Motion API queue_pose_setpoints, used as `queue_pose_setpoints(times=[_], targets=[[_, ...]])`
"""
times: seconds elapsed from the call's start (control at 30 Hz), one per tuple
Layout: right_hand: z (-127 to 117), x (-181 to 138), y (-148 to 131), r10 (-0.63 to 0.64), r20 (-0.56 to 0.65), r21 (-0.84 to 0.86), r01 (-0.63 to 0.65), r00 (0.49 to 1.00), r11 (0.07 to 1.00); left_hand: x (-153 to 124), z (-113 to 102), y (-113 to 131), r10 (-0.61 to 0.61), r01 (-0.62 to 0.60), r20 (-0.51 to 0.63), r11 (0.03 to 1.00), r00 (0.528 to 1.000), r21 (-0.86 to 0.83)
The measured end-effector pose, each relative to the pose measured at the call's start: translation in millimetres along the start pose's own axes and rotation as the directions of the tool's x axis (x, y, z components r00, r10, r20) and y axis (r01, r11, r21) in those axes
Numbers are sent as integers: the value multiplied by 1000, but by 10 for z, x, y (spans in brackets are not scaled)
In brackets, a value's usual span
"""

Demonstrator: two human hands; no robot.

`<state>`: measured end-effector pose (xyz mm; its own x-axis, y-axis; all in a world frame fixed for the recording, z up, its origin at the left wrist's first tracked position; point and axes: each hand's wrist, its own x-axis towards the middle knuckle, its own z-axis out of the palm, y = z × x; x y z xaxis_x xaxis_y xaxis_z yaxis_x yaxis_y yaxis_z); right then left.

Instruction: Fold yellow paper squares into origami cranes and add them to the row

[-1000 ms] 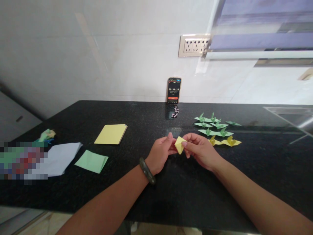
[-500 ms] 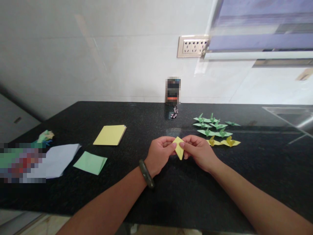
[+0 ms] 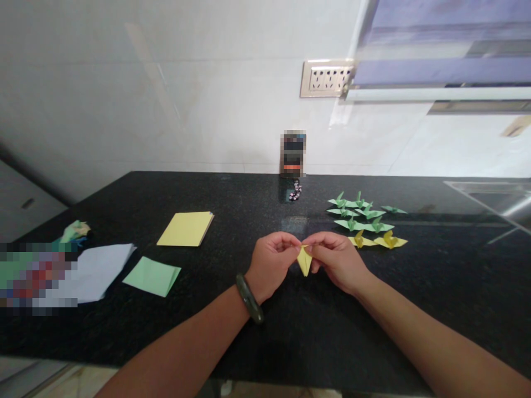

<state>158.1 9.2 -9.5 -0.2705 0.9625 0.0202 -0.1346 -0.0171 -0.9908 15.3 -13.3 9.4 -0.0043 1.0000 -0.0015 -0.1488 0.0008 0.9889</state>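
Note:
A small folded yellow paper piece hangs point-down above the black counter, pinched at its top edge from both sides. My left hand, with a dark bangle at the wrist, grips its left corner with thumb and fingers closed. My right hand pinches the right corner the same way. Just behind my right hand lie several finished paper cranes, green ones in rows and two yellow ones at the front.
A yellow paper stack, a green sheet and a white sheet lie at the left. A phone leans on the wall with a bead string before it. A sink edge is at the right.
The yellow piece has been turned and lowered so its point hangs down. Both hands have shifted their pinch to its top edge and pulled it narrower.

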Motion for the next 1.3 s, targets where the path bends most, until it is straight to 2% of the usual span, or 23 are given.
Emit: queue_pose_setpoints(times=[0.2, 0.37, 0.43, 0.57, 0.8, 0.93, 1.3], targets=[[-7, 3, 8, -46, -12, 23, 47, 999, 999, 22, -10, -12, -86, 86, 10, 983, 996, -160], [-53, 25, -12, -147, -16, -58, 146, 989, 988, 43, -51, -10, -196, 214, 117, 961, 974, -172], [-75, 28, -26, -181, 17, -87, 182, 983, 979, 49, -58, -20, -183, 202, 127, 966, 975, -160], [-96, 26, -46, -186, 85, -51, 191, 979, 980, 54, -54, -42, -138, 146, 70, 982, 988, -117], [-44, 29, -67, -76, 17, -74, 77, 997, 994, 45, -49, -37, -102, 108, 78, 991, 992, -76], [-49, 41, -62, 3, 39, -74, 0, 999, 997, 48, -57, -36, -87, 91, 72, 994, 994, -54], [-62, 20, -98, -18, 74, -116, 26, 997, 993, 38, -42, -14, -106, 113, 97, 991, 990, -72]])
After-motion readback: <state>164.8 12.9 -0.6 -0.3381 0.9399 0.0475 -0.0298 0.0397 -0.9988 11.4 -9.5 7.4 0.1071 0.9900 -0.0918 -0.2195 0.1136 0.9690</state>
